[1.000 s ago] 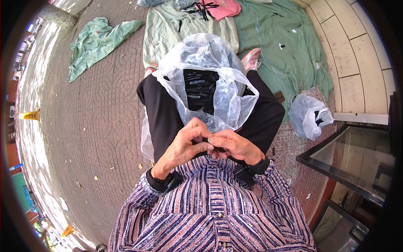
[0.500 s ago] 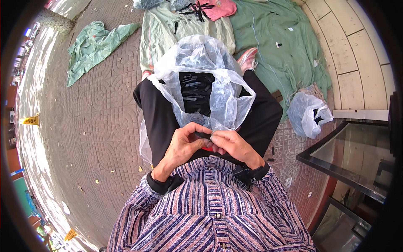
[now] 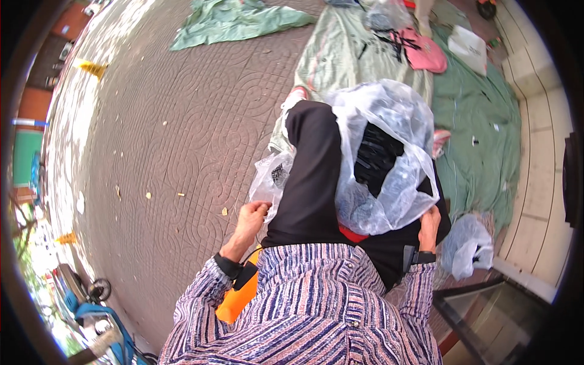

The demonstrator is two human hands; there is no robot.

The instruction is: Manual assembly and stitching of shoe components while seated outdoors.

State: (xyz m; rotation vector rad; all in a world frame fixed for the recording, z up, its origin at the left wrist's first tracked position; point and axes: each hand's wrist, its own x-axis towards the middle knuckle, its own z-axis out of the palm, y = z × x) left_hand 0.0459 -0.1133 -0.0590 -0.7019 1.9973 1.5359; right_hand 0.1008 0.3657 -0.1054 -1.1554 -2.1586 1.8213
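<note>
A large clear plastic bag (image 3: 395,210) sits between my black-trousered legs, its mouth gaping over many thin black pieces (image 3: 376,159). At its right rim is my right hand (image 3: 429,228), fingers curled against the plastic and partly hidden. My left hand (image 3: 248,224) is lowered beside my left thigh. Its fingers are pinched together at the lower edge of a smaller clear plastic bag (image 3: 265,184), which holds some dark bits. No black piece shows in either hand. Something red (image 3: 353,235) peeks out below the large bag.
Pale green sheeting (image 3: 334,55) and darker green sheeting (image 3: 486,131) cover the ground ahead, with a pink cloth (image 3: 427,58) and loose black pieces. Another tied plastic bag (image 3: 465,246) stands at right, near a glass-paned frame (image 3: 486,310). An orange object (image 3: 236,302) is by my left hip.
My hands have parted from the small dark piece they held together. The left went down to the small bag, the right to the large bag's edge. The view has turned left.
</note>
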